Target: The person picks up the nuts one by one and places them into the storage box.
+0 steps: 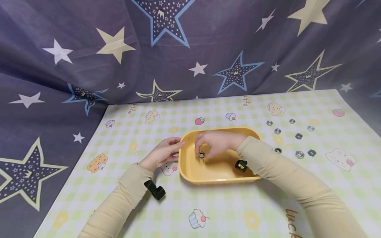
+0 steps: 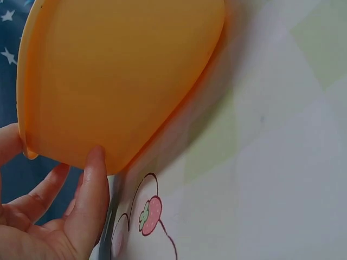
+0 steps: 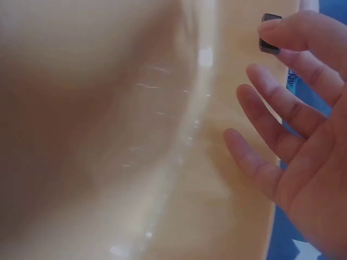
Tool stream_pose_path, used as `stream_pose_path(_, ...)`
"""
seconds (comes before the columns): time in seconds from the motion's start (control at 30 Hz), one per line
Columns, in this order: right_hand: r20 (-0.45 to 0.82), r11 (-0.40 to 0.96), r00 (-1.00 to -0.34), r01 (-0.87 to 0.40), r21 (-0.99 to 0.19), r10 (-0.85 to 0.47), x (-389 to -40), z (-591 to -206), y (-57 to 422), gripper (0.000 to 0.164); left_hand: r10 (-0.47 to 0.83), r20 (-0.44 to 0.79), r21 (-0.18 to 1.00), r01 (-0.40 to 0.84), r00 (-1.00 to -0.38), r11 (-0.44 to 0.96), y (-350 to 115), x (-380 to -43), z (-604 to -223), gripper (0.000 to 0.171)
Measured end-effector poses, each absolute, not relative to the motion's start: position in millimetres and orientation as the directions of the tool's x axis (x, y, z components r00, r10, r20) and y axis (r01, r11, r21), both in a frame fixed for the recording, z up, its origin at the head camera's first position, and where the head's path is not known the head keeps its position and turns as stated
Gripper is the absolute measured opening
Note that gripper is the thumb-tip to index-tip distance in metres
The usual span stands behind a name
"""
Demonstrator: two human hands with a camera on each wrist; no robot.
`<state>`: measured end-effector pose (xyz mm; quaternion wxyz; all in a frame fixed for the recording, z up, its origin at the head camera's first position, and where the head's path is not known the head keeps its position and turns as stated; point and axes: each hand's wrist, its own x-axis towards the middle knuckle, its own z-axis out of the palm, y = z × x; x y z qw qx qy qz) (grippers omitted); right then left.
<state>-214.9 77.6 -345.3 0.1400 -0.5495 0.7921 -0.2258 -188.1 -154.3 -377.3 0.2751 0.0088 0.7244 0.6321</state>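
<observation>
Nut (image 1: 201, 154) of metal, small and ringlike, sits pinched between the thumb and index finger of the right hand (image 1: 217, 142), inside the left half of a yellow tray (image 1: 220, 182). So small a piece seems to call for a fingertip hold, and the right wrist view shows the other three fingers spread loosely away from it, probably to leave the pinch free. That hand reaches in over the tray's right end, so the sleeve crosses the rim there. Whether the nut touches the tray is hard to tell from these angles.

The left hand (image 1: 162, 152) grips the tray's left end, one finger over the rim and another digit against the outer wall, most likely to stop the tray sliding on the checked tablecloth (image 1: 166, 215).

To the tray's right, eight loose nuts (image 1: 299, 136) lie scattered on the cloth, near one another but apart; that spacing should let fingers close on each singly. They lie on the right hand's side, presumably within its easy reach.
</observation>
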Motion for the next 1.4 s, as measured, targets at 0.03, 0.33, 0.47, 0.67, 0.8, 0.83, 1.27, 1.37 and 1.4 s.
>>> stream_pose_path(0.03,0.022,0.298,-0.357,-0.81,-0.505,-0.934,-215.1,-346.8,77.6,0.025,0.361,-0.389,0.92,-0.336,-0.848,0.202,-154.2,-188.2,-377.0,0.046)
stream_pose_path(0.33,-0.025,0.349,-0.388,-0.798,-0.49,-0.922,-218.0,-354.3,79.1,0.025,0.38,-0.395,0.919,-0.356,-0.836,0.172,-151.6,-189.8,-373.8,0.041)
stream_pose_path(0.47,-0.042,0.374,-0.409,-0.783,-0.497,-0.911,-218.8,-356.3,78.7,0.025,0.37,-0.402,0.916,-0.365,-0.838,0.169,-151.2,-189.8,-373.2,0.042)
stream_pose_path(0.67,-0.066,0.403,-0.43,-0.767,-0.5,-0.901,-219.5,-361.6,77.9,0.024,0.367,-0.396,0.918,-0.36,-0.842,0.165,-151.3,-189.6,-374.6,0.043)
stream_pose_path(0.8,-0.052,0.396,-0.428,-0.774,-0.494,-0.902,-220.1,-363.9,77.9,0.024,0.362,-0.394,0.919,-0.358,-0.845,0.164,-151.1,-189.7,-374.9,0.042)
stream_pose_path(0.83,-0.049,0.393,-0.426,-0.777,-0.492,-0.903,-220.1,-363.9,77.9,0.024,0.364,-0.392,0.92,-0.355,-0.845,0.166,-151.1,-189.6,-374.9,0.042)
stream_pose_path(1.27,-0.053,0.393,-0.417,-0.799,-0.455,-0.907,-218.1,-369.4,75.4,0.024,0.341,-0.388,0.921,-0.35,-0.857,0.168,-152.8,-186.9,-379.4,0.043)
stream_pose_path(1.37,-0.047,0.39,-0.415,-0.802,-0.453,-0.909,-218.3,-370.3,75.4,0.024,0.339,-0.386,0.922,-0.349,-0.858,0.166,-153.1,-186.8,-379.6,0.042)
stream_pose_path(1.4,-0.047,0.39,-0.415,-0.801,-0.453,-0.908,-218.4,-370.2,75.5,0.024,0.34,-0.385,0.922,-0.348,-0.858,0.166,-153.2,-187.0,-379.7,0.042)
